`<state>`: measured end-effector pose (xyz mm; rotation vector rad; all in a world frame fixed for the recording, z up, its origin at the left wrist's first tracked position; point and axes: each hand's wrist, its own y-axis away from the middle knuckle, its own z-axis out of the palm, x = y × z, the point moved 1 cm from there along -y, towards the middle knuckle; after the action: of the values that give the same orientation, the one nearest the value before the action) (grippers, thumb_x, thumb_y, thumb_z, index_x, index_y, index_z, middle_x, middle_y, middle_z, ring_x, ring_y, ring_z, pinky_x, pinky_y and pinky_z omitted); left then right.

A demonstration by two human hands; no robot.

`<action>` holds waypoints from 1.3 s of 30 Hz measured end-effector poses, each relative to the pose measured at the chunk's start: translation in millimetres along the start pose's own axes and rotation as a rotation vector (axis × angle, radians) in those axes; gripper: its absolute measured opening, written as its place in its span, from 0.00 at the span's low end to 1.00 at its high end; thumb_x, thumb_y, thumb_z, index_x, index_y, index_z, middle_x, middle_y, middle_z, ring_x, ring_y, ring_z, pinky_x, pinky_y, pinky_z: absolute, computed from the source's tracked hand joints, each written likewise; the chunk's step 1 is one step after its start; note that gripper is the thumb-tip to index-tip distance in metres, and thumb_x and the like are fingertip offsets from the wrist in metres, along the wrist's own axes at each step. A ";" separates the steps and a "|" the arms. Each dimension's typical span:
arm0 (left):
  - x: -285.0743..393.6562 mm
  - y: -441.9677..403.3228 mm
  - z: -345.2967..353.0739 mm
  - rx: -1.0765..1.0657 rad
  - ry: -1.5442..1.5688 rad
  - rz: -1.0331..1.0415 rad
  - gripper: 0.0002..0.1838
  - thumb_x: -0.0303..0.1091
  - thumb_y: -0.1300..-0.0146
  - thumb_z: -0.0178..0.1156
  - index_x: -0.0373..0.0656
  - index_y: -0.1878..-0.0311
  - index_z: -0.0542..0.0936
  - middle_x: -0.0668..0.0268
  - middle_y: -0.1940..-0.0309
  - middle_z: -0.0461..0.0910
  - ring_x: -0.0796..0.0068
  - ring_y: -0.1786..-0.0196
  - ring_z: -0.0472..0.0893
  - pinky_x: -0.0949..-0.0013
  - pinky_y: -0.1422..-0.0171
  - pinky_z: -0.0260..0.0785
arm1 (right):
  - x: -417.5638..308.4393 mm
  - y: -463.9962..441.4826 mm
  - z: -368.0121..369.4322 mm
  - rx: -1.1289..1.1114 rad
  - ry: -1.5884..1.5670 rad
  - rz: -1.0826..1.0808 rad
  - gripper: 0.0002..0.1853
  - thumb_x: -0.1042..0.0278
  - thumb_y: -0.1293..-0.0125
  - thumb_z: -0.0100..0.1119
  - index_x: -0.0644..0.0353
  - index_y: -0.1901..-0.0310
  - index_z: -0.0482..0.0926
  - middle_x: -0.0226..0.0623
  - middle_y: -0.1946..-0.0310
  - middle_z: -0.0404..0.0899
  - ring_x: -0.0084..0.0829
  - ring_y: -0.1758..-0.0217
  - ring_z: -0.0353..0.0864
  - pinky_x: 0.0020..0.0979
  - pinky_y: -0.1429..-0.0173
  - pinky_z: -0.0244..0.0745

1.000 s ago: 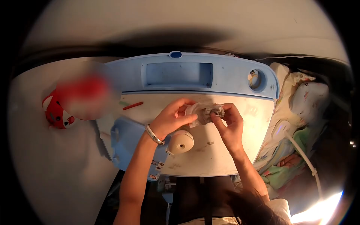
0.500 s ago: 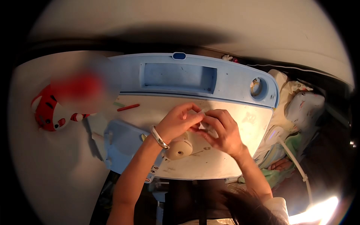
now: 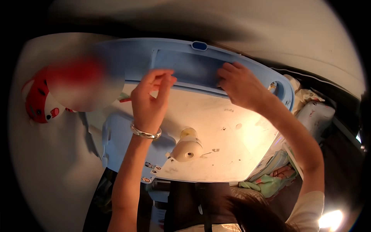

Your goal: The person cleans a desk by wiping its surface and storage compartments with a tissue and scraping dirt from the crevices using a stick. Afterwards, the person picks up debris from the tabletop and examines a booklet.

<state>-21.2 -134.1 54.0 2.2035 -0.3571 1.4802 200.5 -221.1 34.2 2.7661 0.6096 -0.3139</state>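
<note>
My left hand [image 3: 150, 100], with a silver bangle on its wrist, is raised over the white tabletop [image 3: 216, 120] near the front edge of a blue tray recess [image 3: 185, 69]. Its thumb and fingertips come together; anything small between them is too blurred to make out. At the right end of the recess is my right hand [image 3: 239, 85], fingers bent downward and bunched. What they hold, if anything, is hidden. A cream rounded object [image 3: 187, 150] with a small dark hole lies on the tabletop below and between my hands.
A blue panel [image 3: 119, 135] with small stickers lies at the left. A red pen-like stick [image 3: 125, 100] is partly behind my left hand. A red-and-white plush toy [image 3: 38, 96] sits far left. A round cup hollow [image 3: 276, 91], cloths [image 3: 270, 181] and a bright lamp [image 3: 331, 220] are on the right.
My hands have separated from around a small white thing. The right moved up and right to the recess; the left moved up and left. The camera view shifted slightly.
</note>
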 end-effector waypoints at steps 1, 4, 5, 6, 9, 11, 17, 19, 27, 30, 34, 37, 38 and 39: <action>-3.2 -0.1 -4.2 0.041 0.011 0.006 0.09 0.34 0.31 0.56 0.39 0.54 0.79 0.65 0.65 0.84 0.79 0.61 0.82 0.78 0.59 0.70 | 3.9 0.7 0.1 -0.024 -0.041 -0.018 0.04 0.68 0.53 0.61 0.54 0.75 0.84 0.30 0.64 0.77 0.31 0.52 0.72 0.32 0.46 0.63; -6.9 -2.0 -20.3 0.132 -0.048 -0.002 0.06 0.30 0.33 0.58 0.39 0.57 0.80 0.64 0.67 0.85 0.78 0.62 0.84 0.79 0.63 0.73 | 4.8 1.0 -10.8 -0.165 -0.041 -0.043 0.05 0.69 0.53 0.59 0.54 0.76 0.84 0.30 0.64 0.78 0.30 0.53 0.72 0.31 0.47 0.63; -8.8 -2.5 -26.6 0.136 -0.077 -0.002 0.06 0.31 0.33 0.58 0.40 0.57 0.80 0.65 0.67 0.85 0.78 0.61 0.84 0.79 0.65 0.72 | 4.7 0.9 -10.9 -0.153 -0.031 -0.052 0.05 0.69 0.53 0.57 0.54 0.78 0.84 0.30 0.66 0.78 0.30 0.54 0.73 0.30 0.48 0.63; -8.0 -2.7 -31.4 0.140 -0.048 -0.032 0.06 0.31 0.33 0.58 0.40 0.57 0.80 0.65 0.66 0.84 0.79 0.61 0.84 0.78 0.65 0.73 | 4.3 -0.9 -11.9 -0.191 0.007 -0.060 0.06 0.69 0.52 0.57 0.55 0.78 0.83 0.30 0.67 0.78 0.30 0.55 0.73 0.30 0.48 0.63; -9.8 -1.4 -44.4 0.141 0.018 -0.014 0.07 0.32 0.32 0.57 0.39 0.56 0.80 0.66 0.65 0.83 0.78 0.60 0.83 0.76 0.64 0.75 | 3.3 -7.4 -15.6 -0.262 0.072 -0.083 0.07 0.69 0.51 0.55 0.57 0.77 0.83 0.30 0.68 0.78 0.31 0.56 0.73 0.30 0.49 0.65; -16.2 -0.2 -53.4 0.137 0.011 0.037 0.08 0.32 0.31 0.57 0.38 0.56 0.79 0.65 0.64 0.83 0.77 0.59 0.83 0.74 0.62 0.76 | 6.0 -11.7 -16.7 -0.301 0.030 -0.082 0.07 0.70 0.51 0.54 0.58 0.77 0.83 0.31 0.68 0.78 0.31 0.57 0.73 0.31 0.48 0.65; -24.1 14.0 -59.9 0.111 0.119 -0.061 0.08 0.30 0.31 0.56 0.35 0.55 0.78 0.62 0.66 0.82 0.75 0.62 0.82 0.73 0.53 0.76 | 10.7 -15.8 -17.7 -0.364 -0.042 -0.080 0.08 0.72 0.46 0.53 0.58 0.78 0.81 0.34 0.68 0.76 0.35 0.52 0.72 0.34 0.41 0.65; -21.6 20.0 -60.0 0.103 0.142 -0.074 0.08 0.29 0.31 0.56 0.34 0.55 0.78 0.62 0.67 0.82 0.75 0.62 0.82 0.73 0.53 0.76 | 16.5 -14.3 -12.4 -0.323 -0.096 -0.122 0.07 0.74 0.46 0.53 0.59 0.76 0.81 0.35 0.68 0.76 0.36 0.52 0.72 0.35 0.41 0.65; -21.9 33.0 -62.4 0.112 0.142 -0.063 0.09 0.31 0.30 0.55 0.35 0.55 0.79 0.62 0.66 0.83 0.76 0.63 0.81 0.74 0.55 0.72 | 21.0 -17.5 -17.3 -0.344 -0.136 -0.142 0.05 0.79 0.50 0.56 0.60 0.74 0.81 0.36 0.68 0.76 0.38 0.53 0.73 0.35 0.47 0.69; -25.5 35.1 -63.3 0.109 0.133 -0.066 0.09 0.31 0.30 0.55 0.35 0.55 0.79 0.62 0.66 0.83 0.76 0.63 0.81 0.74 0.56 0.72 | 22.0 -17.6 -20.7 -0.333 -0.155 -0.156 0.05 0.80 0.50 0.56 0.60 0.74 0.81 0.36 0.69 0.76 0.38 0.54 0.74 0.35 0.50 0.71; -25.1 37.2 -57.9 0.119 0.127 -0.087 0.09 0.31 0.30 0.54 0.35 0.55 0.79 0.62 0.66 0.83 0.76 0.63 0.81 0.74 0.56 0.72 | 23.4 -16.4 -23.6 -0.359 -0.218 -0.092 0.05 0.81 0.48 0.56 0.62 0.72 0.81 0.36 0.68 0.77 0.39 0.54 0.74 0.35 0.49 0.72; -22.8 37.5 -51.8 0.106 0.131 -0.087 0.09 0.30 0.30 0.54 0.35 0.55 0.79 0.62 0.67 0.83 0.76 0.64 0.81 0.75 0.57 0.72 | 22.9 -17.2 -27.5 -0.391 -0.251 -0.063 0.05 0.81 0.47 0.55 0.63 0.71 0.80 0.37 0.67 0.77 0.40 0.54 0.74 0.36 0.50 0.72; -21.2 36.4 -49.1 0.102 0.149 -0.083 0.08 0.30 0.31 0.55 0.35 0.55 0.79 0.63 0.67 0.82 0.77 0.64 0.81 0.75 0.56 0.73 | 22.9 -19.1 -29.0 -0.453 -0.223 -0.035 0.05 0.81 0.47 0.56 0.63 0.71 0.80 0.37 0.66 0.77 0.40 0.53 0.75 0.36 0.50 0.73; -19.8 35.2 -46.7 0.098 0.167 -0.081 0.08 0.30 0.31 0.56 0.36 0.56 0.79 0.64 0.68 0.82 0.78 0.64 0.81 0.75 0.56 0.73 | 22.1 -22.6 -30.0 -0.515 -0.195 -0.008 0.05 0.82 0.47 0.56 0.63 0.70 0.81 0.38 0.65 0.77 0.40 0.53 0.75 0.37 0.50 0.73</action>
<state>-82.4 -141.5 58.6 2.1223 -0.1419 1.6546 214.6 -183.4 51.0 2.2112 0.5588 -0.3642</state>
